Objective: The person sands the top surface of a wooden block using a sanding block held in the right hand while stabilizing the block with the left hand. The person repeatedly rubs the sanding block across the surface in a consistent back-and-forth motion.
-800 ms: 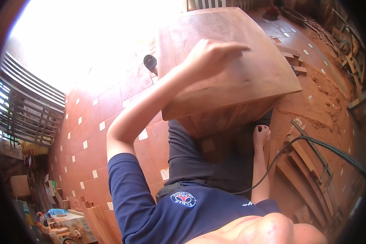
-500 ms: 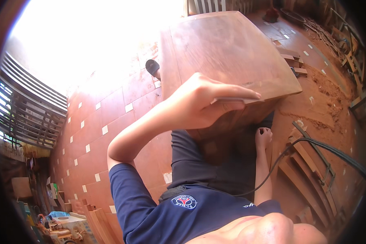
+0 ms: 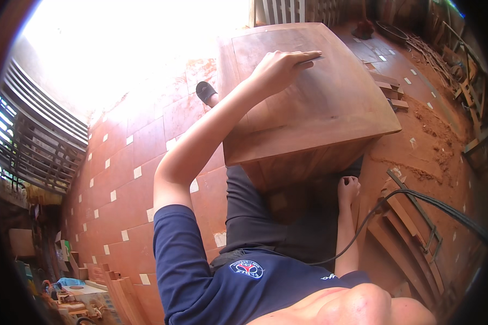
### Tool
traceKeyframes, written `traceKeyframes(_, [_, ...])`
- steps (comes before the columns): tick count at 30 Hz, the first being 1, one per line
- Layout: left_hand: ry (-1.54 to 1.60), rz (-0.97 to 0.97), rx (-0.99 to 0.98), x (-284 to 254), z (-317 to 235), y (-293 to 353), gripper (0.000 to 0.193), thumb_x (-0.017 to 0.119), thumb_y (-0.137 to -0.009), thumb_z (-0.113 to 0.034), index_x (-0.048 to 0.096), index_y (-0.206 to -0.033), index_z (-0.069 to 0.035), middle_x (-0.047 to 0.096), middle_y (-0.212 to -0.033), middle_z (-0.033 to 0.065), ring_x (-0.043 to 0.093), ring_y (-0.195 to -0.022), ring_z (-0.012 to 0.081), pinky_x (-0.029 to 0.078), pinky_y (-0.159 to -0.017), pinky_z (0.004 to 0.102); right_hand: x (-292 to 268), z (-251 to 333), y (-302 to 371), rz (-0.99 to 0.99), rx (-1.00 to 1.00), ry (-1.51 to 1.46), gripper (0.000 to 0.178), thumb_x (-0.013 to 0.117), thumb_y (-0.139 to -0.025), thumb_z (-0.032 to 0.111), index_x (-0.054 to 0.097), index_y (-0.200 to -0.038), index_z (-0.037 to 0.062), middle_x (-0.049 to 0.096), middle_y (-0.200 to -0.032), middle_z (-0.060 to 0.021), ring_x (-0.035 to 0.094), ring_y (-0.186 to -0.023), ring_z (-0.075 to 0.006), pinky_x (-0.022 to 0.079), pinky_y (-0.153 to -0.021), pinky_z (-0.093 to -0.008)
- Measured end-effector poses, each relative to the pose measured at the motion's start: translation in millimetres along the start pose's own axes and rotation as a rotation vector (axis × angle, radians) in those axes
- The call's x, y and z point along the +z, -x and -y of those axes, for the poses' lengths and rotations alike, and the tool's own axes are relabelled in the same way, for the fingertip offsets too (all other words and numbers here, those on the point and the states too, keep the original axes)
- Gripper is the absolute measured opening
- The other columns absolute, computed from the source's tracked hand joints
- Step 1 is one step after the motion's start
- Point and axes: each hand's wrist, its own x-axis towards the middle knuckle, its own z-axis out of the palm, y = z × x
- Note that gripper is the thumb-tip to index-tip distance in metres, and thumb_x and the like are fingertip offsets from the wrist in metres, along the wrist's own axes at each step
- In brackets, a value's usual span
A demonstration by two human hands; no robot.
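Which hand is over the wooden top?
The left hand: it reaches out over the wooden top, a thin sheet in its grip. The right hand is lower, clear of the top, loosely curled.

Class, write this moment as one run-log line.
left hand: pinching thin flat piece over wooden top | contact: unclear | right hand: loosely curled, contents unclear

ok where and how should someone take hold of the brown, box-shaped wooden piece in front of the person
Probably by the near rim of the brown, box-shaped wooden piece, towards its two near corners, coming from the person's side and hooking underneath. The top juts past the narrower body, making a lip there, while the broad, flat upper face offers little to grasp.
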Motion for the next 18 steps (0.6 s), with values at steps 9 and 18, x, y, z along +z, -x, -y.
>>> traceKeyframes(9, [0.245, 0.133, 0.253, -55.9, -107.6, 80.1, 0.037, 0.067, -0.090, -0.008, 0.071, -0.127, -0.013, 0.074, -0.107, 0.0175, 0.073, -0.096, 0.0338, 0.059, -0.084, 0.0402, -3.8, 1.7, 5.2, -0.018, -0.002, -0.039, 0.013, 0.067, -0.086, 0.023, 0.074, -0.091, 0.0141, 0.067, -0.113, -0.0048, 0.057, -0.116, -0.0309, 0.047, -0.097, -0.0471])
traceKeyframes(18, [0.188, -0.120, 0.270, -66.9, -79.0, 47.3, 0.028, 0.067, -0.094, -0.006, 0.074, -0.120, -0.011, 0.074, -0.105, 0.0159, 0.072, -0.093, 0.0342, 0.057, -0.081, 0.0381, -104.1, 27.1, -0.9, -0.117, 0.240, -0.993, 0.018, 0.058, -0.101, 0.015, 0.067, -0.108, 0.0024, 0.067, -0.101, -0.0044, 0.061, -0.091, -0.0115, 0.048, -0.083, -0.0266])
